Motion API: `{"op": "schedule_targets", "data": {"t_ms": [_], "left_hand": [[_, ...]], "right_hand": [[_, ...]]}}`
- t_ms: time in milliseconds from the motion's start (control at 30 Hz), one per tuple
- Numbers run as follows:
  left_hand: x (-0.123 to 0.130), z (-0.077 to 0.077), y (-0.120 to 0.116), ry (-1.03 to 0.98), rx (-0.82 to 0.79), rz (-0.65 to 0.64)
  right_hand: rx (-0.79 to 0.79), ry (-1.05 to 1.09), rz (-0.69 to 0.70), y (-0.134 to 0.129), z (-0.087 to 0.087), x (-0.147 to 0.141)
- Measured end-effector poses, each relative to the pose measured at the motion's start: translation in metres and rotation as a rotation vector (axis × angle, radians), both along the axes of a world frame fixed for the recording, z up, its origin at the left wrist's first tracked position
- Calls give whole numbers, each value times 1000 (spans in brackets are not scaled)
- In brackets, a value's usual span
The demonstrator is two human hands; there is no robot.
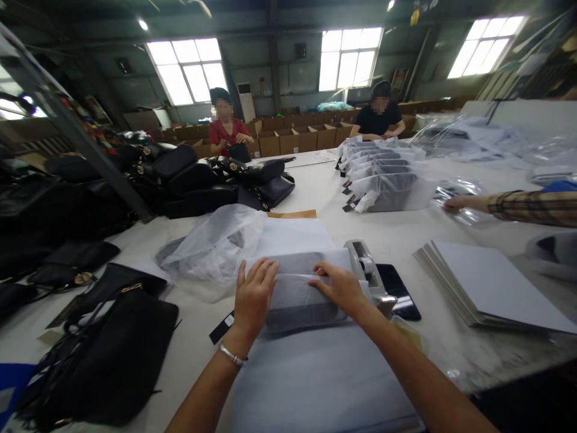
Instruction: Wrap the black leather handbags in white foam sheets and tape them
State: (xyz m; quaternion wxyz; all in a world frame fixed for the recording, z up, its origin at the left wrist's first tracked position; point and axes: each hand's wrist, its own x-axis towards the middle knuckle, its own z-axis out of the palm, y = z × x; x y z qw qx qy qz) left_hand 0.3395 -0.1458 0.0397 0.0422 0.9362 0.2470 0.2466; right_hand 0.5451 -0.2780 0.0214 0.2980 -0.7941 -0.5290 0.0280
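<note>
Low in the middle of the frame, both hands lie flat on a dark bag wrapped in thin white tissue paper (295,294), a soft rectangular bundle whose grey shows through the translucent sheet. The left hand (255,294) rests on its left end with fingers close together and pointing up the frame, a thin metal bracelet (232,356) at the wrist; the right hand (340,287) presses the upper right part, fingers together and turned leftward along a fold. Neither hand pinches anything. The bundle sits on a stack of smooth white tissue sheets (315,379) spread over the pale table (396,234). A small black hang tag (222,328) sticks out at the bundle's lower left. Just right of the right hand stands a grey tape dispenser (367,267), and beside it a glossy black phone (399,288). A crumpled clear plastic bag (216,246) lies above the left hand. At right is a neat pile of stiff white boards (491,288). Matte black leather handbags (117,355) with gold clasps lie at lower left. Upper centre-right, a row of wrapped bags (383,177) leans together, and a co-worker's plaid sleeve (534,207) reaches in from the right edge.
</note>
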Motion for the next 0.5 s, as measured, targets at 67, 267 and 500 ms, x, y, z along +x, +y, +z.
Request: {"op": "schedule_targets", "data": {"t_ms": [67,267,500], "left_hand": [[1,-6,-19,-31,74,-93],[14,-29,-51,171,21,-191],[23,-21,-42,333,-34,-116]], "right_hand": [[-8,5,-1,0,0,1],[-3,-101,-46,7,1,14],[166,-240,-209,-30,14,42]]}}
